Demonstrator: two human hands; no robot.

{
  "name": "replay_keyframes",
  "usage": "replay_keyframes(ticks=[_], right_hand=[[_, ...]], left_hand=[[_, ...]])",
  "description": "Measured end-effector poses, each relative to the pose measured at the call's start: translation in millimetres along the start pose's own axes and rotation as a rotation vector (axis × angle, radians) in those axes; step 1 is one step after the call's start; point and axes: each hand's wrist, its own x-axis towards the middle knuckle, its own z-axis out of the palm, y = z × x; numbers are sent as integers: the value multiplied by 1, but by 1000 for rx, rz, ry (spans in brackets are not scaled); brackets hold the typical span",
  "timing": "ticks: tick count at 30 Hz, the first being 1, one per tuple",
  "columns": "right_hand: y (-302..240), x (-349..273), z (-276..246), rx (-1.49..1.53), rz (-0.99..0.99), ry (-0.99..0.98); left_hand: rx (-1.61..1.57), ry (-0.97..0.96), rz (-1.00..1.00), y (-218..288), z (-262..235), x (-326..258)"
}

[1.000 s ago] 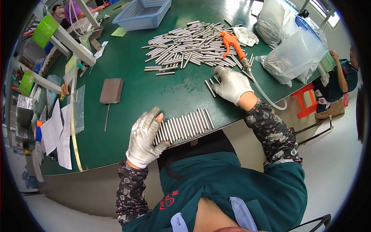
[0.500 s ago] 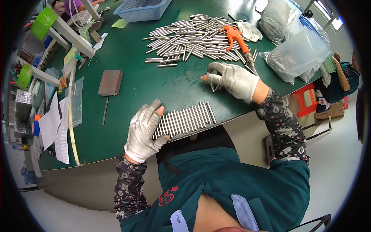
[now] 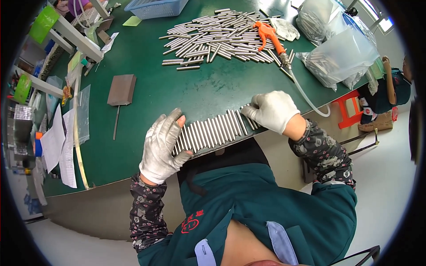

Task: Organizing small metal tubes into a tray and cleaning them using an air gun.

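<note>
Slim shiny metal rods stand side by side in a slanting row (image 3: 208, 133) along the table's near edge. My left hand (image 3: 160, 144), in a whitish glove with bare fingertips, rests against the row's left end, fingers and thumb spread apart at the rods' two ends. At the right end, my gloved right hand (image 3: 274, 111) is closed, knuckles up, on metal rods (image 3: 254, 124) that lean next to the row. Its fingertips are partly hidden. A large loose heap of similar rods (image 3: 217, 37) lies farther back on the green table (image 3: 151, 102).
An orange air gun (image 3: 269, 35) with a hose lies on the heap's right side, beside a crumpled glove (image 3: 285, 29). Bags of rods (image 3: 339, 62) stand at the right edge. A brown block (image 3: 121, 90), papers (image 3: 53, 139) and a blue basket (image 3: 157, 8) are also on the table.
My right hand has come down and nearer from beside the heap, bringing rods to the row's right end. The hose shows now. My left hand stays at the row's left end.
</note>
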Motion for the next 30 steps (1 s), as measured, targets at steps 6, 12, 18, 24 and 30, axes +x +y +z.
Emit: replay_keyframes(ticks=[6,12,18,24,30], right_hand=[[4,1,-17,64,-305,-157],[-11,-5,-5,54,-378,-260],[0,7,-9,83,-415,-30],[28,81,-4,-91,35,301],[22,94,1,-197,-29,271]], left_hand=[[-2,-5,-10,1,0,3],[25,-33,-15,4,-3,2],[-15,-17,-5,2,-1,2],[-15,-16,-29,3,-1,-1],[-41,-7,-32,0,0,1]])
